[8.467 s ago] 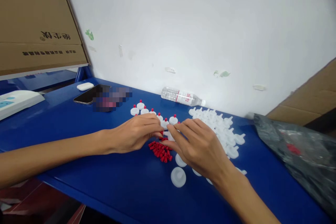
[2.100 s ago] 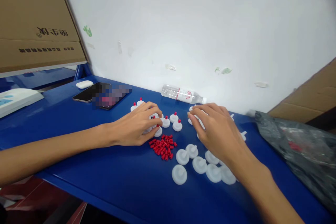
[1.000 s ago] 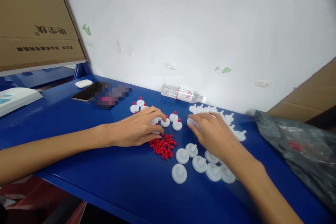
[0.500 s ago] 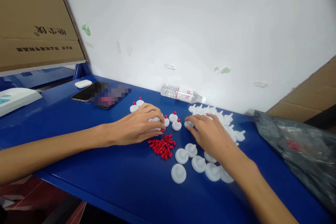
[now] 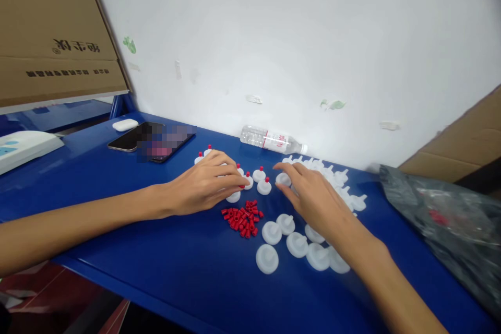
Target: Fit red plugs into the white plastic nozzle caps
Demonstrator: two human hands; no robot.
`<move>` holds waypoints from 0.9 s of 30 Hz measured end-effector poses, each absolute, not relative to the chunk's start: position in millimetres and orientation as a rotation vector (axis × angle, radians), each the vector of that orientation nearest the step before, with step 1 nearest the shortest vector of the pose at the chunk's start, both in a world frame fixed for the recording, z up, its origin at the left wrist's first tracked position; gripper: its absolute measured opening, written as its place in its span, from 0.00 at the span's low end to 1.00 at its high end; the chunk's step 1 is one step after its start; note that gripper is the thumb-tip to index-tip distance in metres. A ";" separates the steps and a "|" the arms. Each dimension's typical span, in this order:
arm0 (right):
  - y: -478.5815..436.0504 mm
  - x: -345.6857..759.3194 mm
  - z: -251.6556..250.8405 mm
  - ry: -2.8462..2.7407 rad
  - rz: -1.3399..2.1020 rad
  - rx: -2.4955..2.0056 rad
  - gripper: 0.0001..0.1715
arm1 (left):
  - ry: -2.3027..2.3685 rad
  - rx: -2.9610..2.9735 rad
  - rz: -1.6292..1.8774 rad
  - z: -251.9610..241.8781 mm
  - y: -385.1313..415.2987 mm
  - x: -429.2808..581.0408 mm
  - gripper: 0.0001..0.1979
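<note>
Toward the front edge of the blue table [image 5: 188, 276], right of its middle, loose white discs [image 5: 266, 259] lie flat with their stems up, several touching and the nearest one a little apart. Just beyond them, toward the left, sits a pile of small red caps [image 5: 242, 217], some on their sides, so their axes point every way.

Farther in, the left hand [image 5: 207, 185] arches over the table, thumb and forefinger nearly together; red shows at their tips, but I cannot tell whether they grip a cap or merely cover one. Of the two hands, this one is nearer the pile, which lies just to its right and toward the front edge.

Level with it, the right hand [image 5: 287, 182] holds thumb and forefinger well parted, like a C facing left. Between them is a single white disc [image 5: 283, 180], apparently unpinched, its stem hidden. The disc lies right of the left fingertips, and white discs wearing red caps [image 5: 264, 187] stand upright in that gap.

Past the right hand, many uncapped discs [image 5: 340, 177] crowd together toward the right back corner, stems up and leaning rightward. Along the back edge, a clear bottle [image 5: 274, 140] lies on its side, cap to the right.
</note>
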State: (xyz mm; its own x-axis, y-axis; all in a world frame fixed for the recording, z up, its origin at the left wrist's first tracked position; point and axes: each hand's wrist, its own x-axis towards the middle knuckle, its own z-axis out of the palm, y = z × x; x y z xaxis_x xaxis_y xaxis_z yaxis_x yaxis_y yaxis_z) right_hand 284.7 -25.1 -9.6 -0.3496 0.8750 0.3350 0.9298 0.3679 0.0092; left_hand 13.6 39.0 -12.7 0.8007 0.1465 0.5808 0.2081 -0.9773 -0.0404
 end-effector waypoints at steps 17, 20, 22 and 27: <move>-40.1 253.8 -0.2 -2.428 -0.431 -1.089 0.28 | -0.166 -2.827 -1.035 -11.1 37.0 12.8 0.15; -40.8 253.1 0.8 -2.401 -0.444 -1.072 0.27 | -0.179 -2.822 -1.027 -10.6 36.7 12.2 0.16; -41.6 252.6 1.1 -2.379 -0.422 -1.056 0.26 | -0.177 -2.820 -1.029 -10.9 37.1 12.3 0.16; -44.3 247.1 0.7 -2.354 -0.345 -0.983 0.22 | -0.225 -2.780 -1.095 -14.6 40.0 13.0 0.12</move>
